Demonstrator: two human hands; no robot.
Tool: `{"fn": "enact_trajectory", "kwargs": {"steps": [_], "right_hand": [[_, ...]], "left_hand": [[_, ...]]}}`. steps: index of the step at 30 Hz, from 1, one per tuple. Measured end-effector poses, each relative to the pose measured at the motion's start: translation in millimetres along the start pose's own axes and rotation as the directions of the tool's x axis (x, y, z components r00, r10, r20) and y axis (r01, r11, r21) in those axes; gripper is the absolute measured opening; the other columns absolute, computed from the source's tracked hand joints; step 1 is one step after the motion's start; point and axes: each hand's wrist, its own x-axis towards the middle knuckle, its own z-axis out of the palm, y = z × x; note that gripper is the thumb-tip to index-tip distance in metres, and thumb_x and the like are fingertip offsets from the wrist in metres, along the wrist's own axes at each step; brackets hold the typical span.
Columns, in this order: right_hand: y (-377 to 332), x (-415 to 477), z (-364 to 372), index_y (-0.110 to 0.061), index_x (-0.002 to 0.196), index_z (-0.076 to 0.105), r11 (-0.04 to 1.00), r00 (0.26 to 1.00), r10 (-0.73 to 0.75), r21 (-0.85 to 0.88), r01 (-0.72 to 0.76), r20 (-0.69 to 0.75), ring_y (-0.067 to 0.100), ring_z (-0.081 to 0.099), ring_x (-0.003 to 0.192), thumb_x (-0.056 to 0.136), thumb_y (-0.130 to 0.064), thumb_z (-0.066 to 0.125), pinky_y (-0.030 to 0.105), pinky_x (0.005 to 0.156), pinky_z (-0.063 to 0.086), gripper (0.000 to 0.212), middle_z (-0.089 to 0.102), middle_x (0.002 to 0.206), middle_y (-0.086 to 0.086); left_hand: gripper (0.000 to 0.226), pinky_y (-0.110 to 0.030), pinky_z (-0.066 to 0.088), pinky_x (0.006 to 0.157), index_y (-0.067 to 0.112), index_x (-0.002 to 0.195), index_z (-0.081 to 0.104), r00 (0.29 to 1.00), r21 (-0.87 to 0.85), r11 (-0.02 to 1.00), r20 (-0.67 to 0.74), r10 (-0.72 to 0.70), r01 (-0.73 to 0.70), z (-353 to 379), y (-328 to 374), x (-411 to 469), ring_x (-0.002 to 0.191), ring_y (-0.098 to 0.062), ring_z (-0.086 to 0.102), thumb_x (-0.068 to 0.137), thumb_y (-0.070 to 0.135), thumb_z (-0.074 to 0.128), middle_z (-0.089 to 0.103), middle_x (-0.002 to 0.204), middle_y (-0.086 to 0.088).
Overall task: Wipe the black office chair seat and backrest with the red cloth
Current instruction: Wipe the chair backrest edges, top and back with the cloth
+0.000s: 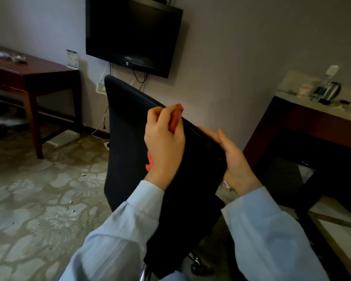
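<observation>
The black office chair backrest [126,138] stands tilted in the middle of the head view, its top edge running from upper left to lower right. My left hand [164,142] is closed on the red cloth [175,118] and presses it against the backrest near the top edge; a corner of cloth also shows below my palm. My right hand [235,159] grips the backrest's top edge further right, fingers laid along it. The seat is hidden behind the backrest and my sleeves.
A wall-mounted television [132,33] hangs behind the chair with cables below it. A dark wooden table [30,72] stands at the left. At the right is a counter [312,110] with a kettle [330,91]. The chair's chrome base [195,262] shows low down on patterned carpet.
</observation>
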Motion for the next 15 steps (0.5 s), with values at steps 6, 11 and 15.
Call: {"fn": "enact_trajectory", "kwargs": {"steps": [6,11,15], "right_hand": [[5,3,4,-0.015,0.113,0.066,0.993,0.993,-0.107,0.055,0.104,0.045,0.020,0.063,0.108,0.097,-0.047,0.025,0.031,0.090,0.050,0.054,0.066,0.114,0.010],[9,-3,2,-0.009,0.132,0.052,0.988,0.982,-0.153,0.037,0.149,0.110,0.033,0.049,0.125,0.091,-0.059,0.024,0.040,0.104,0.040,0.071,0.051,0.135,0.020],[15,-12,0,-0.010,0.133,0.050,0.986,0.981,-0.160,0.057,0.155,0.109,0.027,0.055,0.120,0.090,-0.056,0.022,0.033,0.098,0.045,0.070,0.057,0.130,0.017]], "left_hand": [[0.021,-0.027,0.051,0.075,0.009,0.104,0.067,0.988,-0.100,0.986,0.072,0.140,-0.132,2,19,-49,0.087,-0.010,0.056,0.090,0.019,0.055,0.055,0.103,-0.002],[0.016,-0.029,0.046,0.075,0.016,0.106,0.060,0.906,-0.091,0.916,0.136,0.401,-0.391,12,19,-91,0.085,-0.022,0.056,0.091,0.018,0.058,0.052,0.108,-0.005],[0.016,-0.025,0.042,0.075,0.016,0.106,0.058,0.855,-0.042,0.861,0.104,0.508,-0.507,12,7,-92,0.084,-0.022,0.054,0.090,0.014,0.060,0.050,0.109,-0.005]]}}
